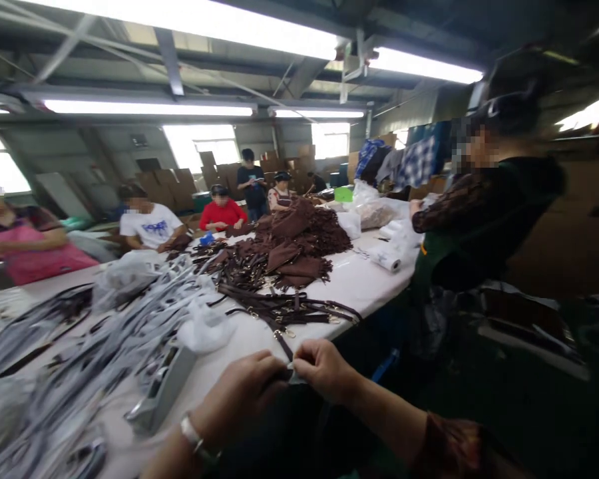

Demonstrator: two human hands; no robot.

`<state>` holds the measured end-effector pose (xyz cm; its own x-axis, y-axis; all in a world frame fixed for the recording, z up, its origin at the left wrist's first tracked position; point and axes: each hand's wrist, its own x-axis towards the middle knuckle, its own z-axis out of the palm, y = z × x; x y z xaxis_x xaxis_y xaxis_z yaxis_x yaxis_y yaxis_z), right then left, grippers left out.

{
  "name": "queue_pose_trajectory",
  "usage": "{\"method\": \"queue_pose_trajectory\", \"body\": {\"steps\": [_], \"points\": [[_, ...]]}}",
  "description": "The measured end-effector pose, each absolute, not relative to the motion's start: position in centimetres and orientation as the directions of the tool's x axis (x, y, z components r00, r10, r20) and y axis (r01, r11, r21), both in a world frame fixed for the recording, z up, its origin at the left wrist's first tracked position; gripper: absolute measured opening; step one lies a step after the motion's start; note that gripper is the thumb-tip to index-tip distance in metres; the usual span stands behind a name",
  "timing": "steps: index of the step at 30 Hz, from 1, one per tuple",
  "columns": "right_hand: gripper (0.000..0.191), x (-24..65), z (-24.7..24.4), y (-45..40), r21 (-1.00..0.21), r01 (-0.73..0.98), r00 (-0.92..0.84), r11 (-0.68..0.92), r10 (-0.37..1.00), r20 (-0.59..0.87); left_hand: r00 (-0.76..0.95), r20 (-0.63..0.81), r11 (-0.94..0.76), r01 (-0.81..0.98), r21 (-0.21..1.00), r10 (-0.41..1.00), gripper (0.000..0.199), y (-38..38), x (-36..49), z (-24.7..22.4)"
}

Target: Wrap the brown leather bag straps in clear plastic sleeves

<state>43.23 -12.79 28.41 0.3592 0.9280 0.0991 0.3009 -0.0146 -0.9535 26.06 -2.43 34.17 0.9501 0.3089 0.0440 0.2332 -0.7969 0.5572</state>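
My left hand (252,386), with a light bracelet on the wrist, has its fingers closed at the end of a dark brown strap (282,344). Meeting it from the right, my right hand (324,369) pinches at the same strap end. A small whitish bit (291,367) shows between the fingertips; what it is I cannot make out. The strap runs away from me onto the table, where metal clasps (282,332) show on it. Just beyond lies a bundle of dark straps (304,307) with metal hardware.
A brown heap of pieces (299,239) covers the middle of the white table (374,286). Plastic-wrapped grey straps (114,332) and a grey open box (162,392) lie left. A plastic roll (387,258) lies near the right edge. Several people sit or stand around, one close (479,219).
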Motion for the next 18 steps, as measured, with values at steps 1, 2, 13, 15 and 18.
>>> {"method": "queue_pose_trajectory", "body": {"steps": [1,2,13,15,18], "points": [[0.012,43.2,29.4,-13.0,-0.962,0.271,0.345,0.018,0.932,0.115,0.946,0.059,-0.786,0.23,0.574,0.32,0.016,-3.0,26.9,34.1],[0.014,43.5,29.9,-13.3,-0.972,0.234,0.347,0.021,0.932,0.104,0.938,0.061,-0.759,0.236,0.607,0.341,0.018,-3.3,27.3,33.9],[0.022,52.2,17.5,-18.5,-0.931,0.1,0.593,-0.352,0.772,-0.228,0.772,-0.079,-0.446,0.444,0.777,0.631,0.031,2.2,14.4,29.9],[0.019,51.0,18.4,-17.5,-0.92,0.219,0.578,-0.324,0.803,-0.145,0.79,0.019,-0.559,0.417,0.717,0.613,0.03,2.6,15.2,32.0],[0.016,48.3,22.2,-14.9,-0.911,0.353,0.486,-0.216,0.874,-0.019,0.866,0.115,-0.729,0.33,0.6,0.487,0.028,1.7,19.3,35.6]]}}
